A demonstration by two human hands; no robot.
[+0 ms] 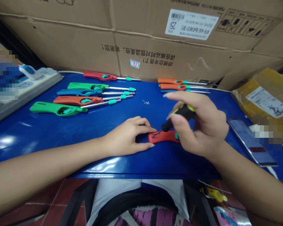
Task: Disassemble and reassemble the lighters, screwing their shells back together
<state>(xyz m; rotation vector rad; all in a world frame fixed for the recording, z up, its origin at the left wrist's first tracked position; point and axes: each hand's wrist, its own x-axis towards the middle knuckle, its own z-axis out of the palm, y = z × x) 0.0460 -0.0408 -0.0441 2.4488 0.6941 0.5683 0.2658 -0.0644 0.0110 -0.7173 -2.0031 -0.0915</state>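
A red long-neck lighter [166,137] lies flat on the blue table, its far end hidden behind my right hand. My left hand [132,135] pinches the lighter's handle end between thumb and fingers. In my right hand [200,122] is a screwdriver [179,116] with a black and yellow handle, its thin shaft slanting down to the left. The tip meets the dark slot area on the lighter's handle. Whether it sits in a screw is too small to tell.
Several coloured lighters [82,100] lie at the back left, with more orange ones [171,86] at the back right. Small white bits [146,102] lie between them. A phone [252,141], a taped box [264,100], a power strip [25,84] and a large carton [85,37] surround the table.
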